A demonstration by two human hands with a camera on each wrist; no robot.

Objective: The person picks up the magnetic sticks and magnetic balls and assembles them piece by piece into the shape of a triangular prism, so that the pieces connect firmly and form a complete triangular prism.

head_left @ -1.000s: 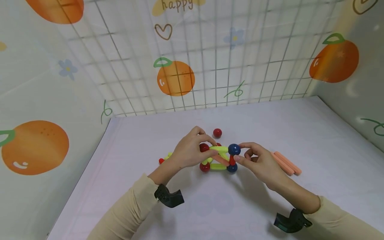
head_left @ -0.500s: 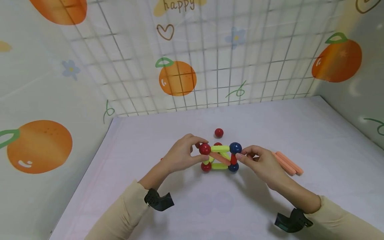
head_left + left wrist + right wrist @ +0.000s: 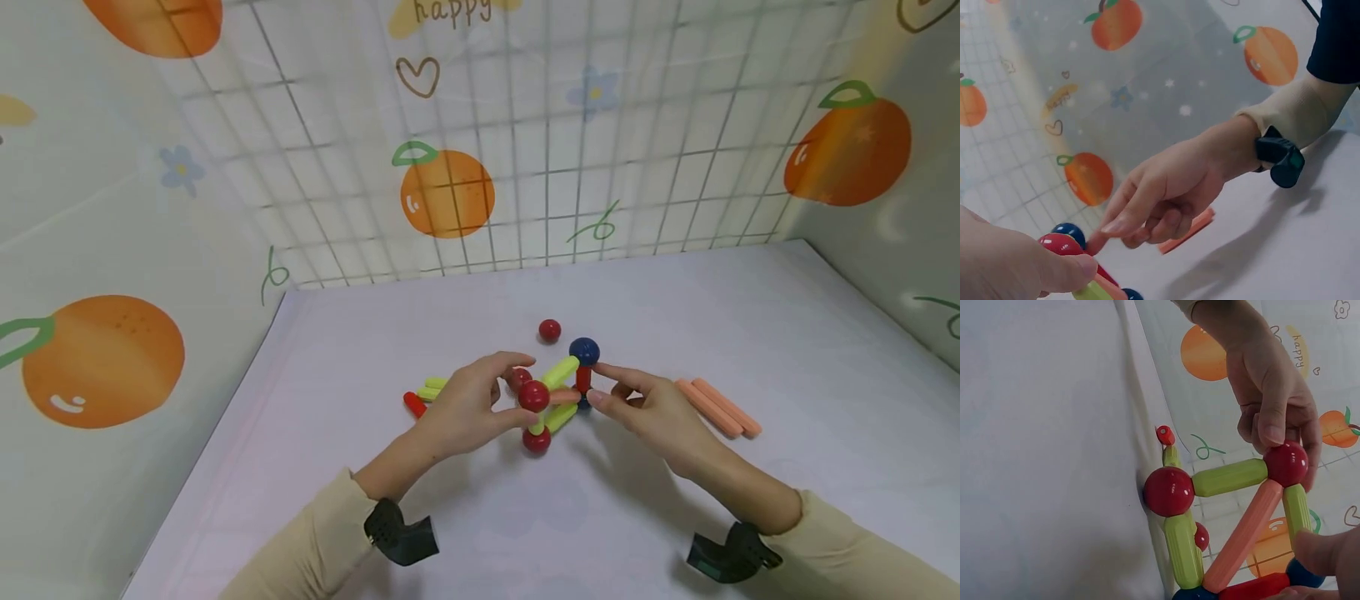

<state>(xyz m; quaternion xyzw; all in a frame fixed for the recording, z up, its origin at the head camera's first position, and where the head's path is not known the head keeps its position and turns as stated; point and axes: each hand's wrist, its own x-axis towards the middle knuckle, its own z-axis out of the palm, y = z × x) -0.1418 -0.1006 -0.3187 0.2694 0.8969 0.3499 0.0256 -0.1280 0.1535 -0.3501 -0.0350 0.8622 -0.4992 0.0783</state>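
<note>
A frame of magnetic building rods and balls stands between the two hands, joining red balls, blue balls, yellow-green rods, a red rod (image 3: pixel 583 380) and a slanting salmon rod (image 3: pixel 1244 534). My left hand (image 3: pixel 472 404) pinches an upper red ball (image 3: pixel 534 396) at the near corner between thumb and fingers. At the opposite corner, my right hand (image 3: pixel 656 417) holds the edge with the red rod, thumb and index finger just under the upper blue ball (image 3: pixel 584 351). Fingers hide part of that corner in the right wrist view. The lower blue ball is partly hidden in the head view.
A loose red ball (image 3: pixel 550 331) lies behind the frame. Two salmon rods (image 3: pixel 718 407) lie side by side right of my right hand. Left of my left hand are a red rod (image 3: pixel 414 406) and yellow-green rods (image 3: pixel 431 389), partly covered. A printed curtain hangs behind the table.
The frame has turned, its left side swinging towards me, after my left hand shifted to the red ball. My right hand has stayed nearly still at the blue-ball edge.
</note>
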